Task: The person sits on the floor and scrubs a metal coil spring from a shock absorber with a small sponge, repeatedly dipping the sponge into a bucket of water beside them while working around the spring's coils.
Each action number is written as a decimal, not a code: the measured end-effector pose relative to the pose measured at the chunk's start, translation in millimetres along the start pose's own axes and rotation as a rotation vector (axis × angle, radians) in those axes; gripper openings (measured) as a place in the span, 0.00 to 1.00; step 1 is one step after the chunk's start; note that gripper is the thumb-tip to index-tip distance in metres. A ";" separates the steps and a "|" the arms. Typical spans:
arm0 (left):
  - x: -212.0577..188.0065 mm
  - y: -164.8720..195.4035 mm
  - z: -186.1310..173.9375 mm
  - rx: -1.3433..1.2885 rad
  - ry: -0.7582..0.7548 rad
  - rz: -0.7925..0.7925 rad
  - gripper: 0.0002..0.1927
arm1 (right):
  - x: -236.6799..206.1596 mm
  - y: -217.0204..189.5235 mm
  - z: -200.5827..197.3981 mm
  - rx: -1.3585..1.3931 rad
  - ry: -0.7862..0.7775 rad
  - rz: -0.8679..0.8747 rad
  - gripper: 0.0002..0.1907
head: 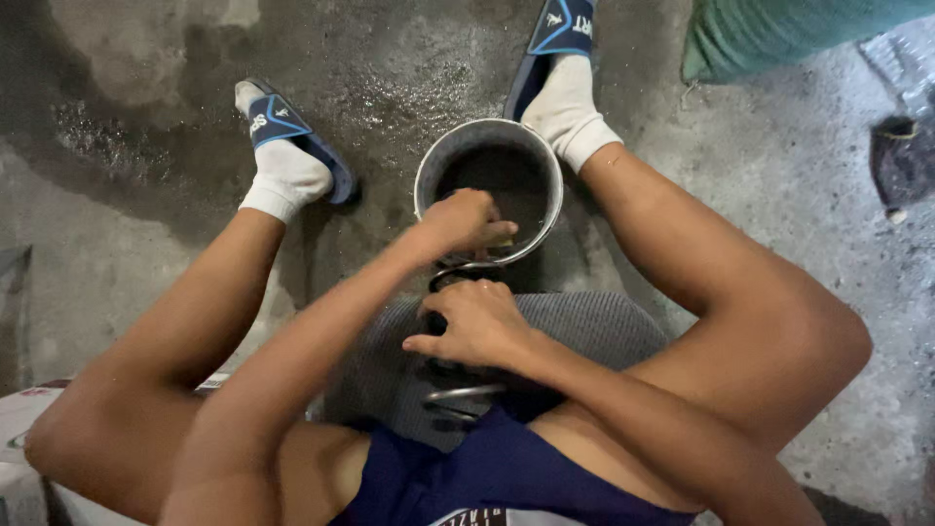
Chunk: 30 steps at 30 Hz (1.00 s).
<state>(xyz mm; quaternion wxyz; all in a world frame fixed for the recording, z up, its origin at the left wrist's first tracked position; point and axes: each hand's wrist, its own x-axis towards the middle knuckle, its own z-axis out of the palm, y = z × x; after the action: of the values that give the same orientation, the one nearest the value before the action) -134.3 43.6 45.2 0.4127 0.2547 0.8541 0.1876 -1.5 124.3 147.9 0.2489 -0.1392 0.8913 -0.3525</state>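
Floor: I saw bare grey concrete (127, 244), rough and mottled, with a dark wet patch spreading from far left toward the middle.
Far left edge: a white box-like object (18, 438) sat near, partly cut off; I could not tell what it was.
Left foot: white sock in a blue slide sandal (292, 136), planted on the wet patch.
Left hand: my left hand (463, 222) reached into the pot's near side, fingers curled together around something small and yellowish; I could not tell what it was.
Pot: a round metal pot (489, 190) with a dark inside stood on the floor between my feet, just beyond the grey stool seat (604, 326).
Right hand: my right hand (474, 326) lay just near of the pot, fingers clamped over a dark handle, thumb stuck out left.
Right foot: the other sandal (560, 29) touched the pot's far right rim.
Far right: a green sack (779, 34) and a dark scrap (901, 161) lay on drier concrete.
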 end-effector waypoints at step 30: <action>-14.0 27.5 1.7 0.370 0.139 -0.009 0.24 | 13.2 -4.9 -3.8 0.048 -0.004 0.043 0.28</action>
<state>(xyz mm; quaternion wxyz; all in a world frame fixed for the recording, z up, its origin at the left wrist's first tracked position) -117.8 57.5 67.3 0.2999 0.3089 0.9016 0.0428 -14.2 117.3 149.1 0.2616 -0.1146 0.8848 -0.3681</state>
